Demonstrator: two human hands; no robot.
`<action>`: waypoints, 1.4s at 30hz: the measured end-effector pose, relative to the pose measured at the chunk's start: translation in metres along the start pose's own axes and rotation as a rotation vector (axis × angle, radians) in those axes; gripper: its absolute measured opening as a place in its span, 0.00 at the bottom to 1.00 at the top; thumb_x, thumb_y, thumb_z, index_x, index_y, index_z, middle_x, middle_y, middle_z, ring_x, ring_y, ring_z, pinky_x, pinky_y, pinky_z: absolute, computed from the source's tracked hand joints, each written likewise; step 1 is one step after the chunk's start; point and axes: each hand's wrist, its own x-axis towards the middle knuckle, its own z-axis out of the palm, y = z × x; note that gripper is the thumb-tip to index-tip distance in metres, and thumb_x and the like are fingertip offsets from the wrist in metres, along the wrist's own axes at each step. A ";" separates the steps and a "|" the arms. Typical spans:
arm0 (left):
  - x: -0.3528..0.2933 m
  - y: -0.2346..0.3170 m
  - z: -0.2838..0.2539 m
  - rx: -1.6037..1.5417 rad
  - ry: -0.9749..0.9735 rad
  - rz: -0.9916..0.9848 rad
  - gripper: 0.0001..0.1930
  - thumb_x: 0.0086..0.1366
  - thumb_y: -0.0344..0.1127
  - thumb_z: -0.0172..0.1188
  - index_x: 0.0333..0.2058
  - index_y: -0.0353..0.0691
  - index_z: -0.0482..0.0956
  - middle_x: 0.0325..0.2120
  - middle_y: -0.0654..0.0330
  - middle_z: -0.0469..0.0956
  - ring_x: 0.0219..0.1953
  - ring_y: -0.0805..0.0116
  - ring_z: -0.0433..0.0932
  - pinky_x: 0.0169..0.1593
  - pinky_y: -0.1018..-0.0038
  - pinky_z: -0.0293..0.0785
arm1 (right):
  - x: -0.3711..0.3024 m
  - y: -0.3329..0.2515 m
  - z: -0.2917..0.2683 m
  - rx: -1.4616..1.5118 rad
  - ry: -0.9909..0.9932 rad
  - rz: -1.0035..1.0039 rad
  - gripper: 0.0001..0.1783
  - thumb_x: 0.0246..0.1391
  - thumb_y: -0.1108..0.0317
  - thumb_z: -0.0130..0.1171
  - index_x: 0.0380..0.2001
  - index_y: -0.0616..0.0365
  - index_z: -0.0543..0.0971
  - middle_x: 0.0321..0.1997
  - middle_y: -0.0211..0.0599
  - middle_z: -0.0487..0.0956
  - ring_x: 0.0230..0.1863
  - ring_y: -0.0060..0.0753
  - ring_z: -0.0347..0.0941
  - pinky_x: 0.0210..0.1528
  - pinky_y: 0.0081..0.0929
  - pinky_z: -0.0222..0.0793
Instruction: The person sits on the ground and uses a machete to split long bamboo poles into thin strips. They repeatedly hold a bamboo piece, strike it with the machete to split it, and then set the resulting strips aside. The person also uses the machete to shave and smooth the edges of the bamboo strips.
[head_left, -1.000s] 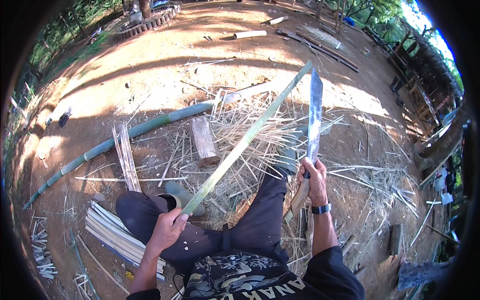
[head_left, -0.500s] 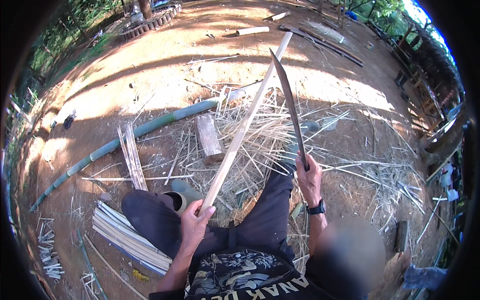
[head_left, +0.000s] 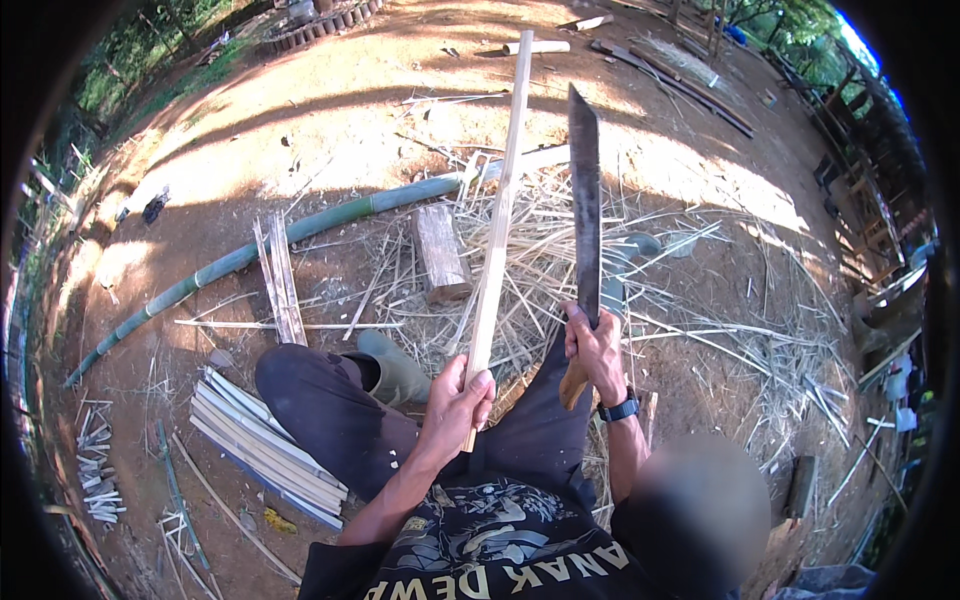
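Observation:
A long pale bamboo strip (head_left: 500,215) rises away from me, its near end gripped in my left hand (head_left: 458,405) with the thumb along it. My right hand (head_left: 596,352) is closed round the wooden handle of a machete (head_left: 586,200), whose dark broad blade points up and away. Strip and blade stand apart, roughly side by side, the blade to the right. Below them lies a heap of thin bamboo shavings (head_left: 545,245). A short wooden block (head_left: 440,250) rests on the ground left of the strip.
A long green bamboo pole (head_left: 230,262) crosses the ground ahead. Split bamboo slats (head_left: 262,445) are stacked by my left leg, with small cut pieces (head_left: 97,465) farther left. Upright-looking split pieces (head_left: 280,280) lean across the pole. Dark lengths (head_left: 680,85) lie far right.
The bamboo strip has swung more upright, and my left hand has moved right. My right hand has shifted slightly left and turned the machete, so its blade shows broadside.

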 end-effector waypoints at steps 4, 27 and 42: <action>0.001 0.023 0.008 -0.119 -0.073 0.067 0.14 0.70 0.38 0.50 0.47 0.36 0.61 0.31 0.62 0.67 0.16 0.83 0.64 0.18 0.85 0.64 | 0.002 0.021 -0.001 -0.634 0.109 -0.476 0.09 0.55 0.67 0.56 0.36 0.61 0.77 0.19 0.37 0.73 0.18 0.36 0.72 0.23 0.33 0.69; -0.022 0.073 0.027 -0.156 -0.073 0.033 0.11 0.70 0.32 0.45 0.49 0.34 0.63 0.28 0.63 0.67 0.12 0.84 0.58 0.12 0.85 0.59 | 0.066 0.003 -0.016 -1.084 0.005 -0.794 0.16 0.42 0.74 0.53 0.39 0.59 0.73 0.30 0.45 0.78 0.26 0.50 0.76 0.28 0.45 0.73; -0.042 0.086 0.030 -0.134 -0.121 -0.016 0.16 0.70 0.32 0.46 0.53 0.32 0.61 0.27 0.62 0.67 0.12 0.84 0.59 0.12 0.85 0.60 | 0.096 0.004 -0.032 -1.114 0.190 -0.710 0.07 0.47 0.73 0.52 0.33 0.60 0.72 0.25 0.51 0.76 0.26 0.54 0.76 0.29 0.48 0.71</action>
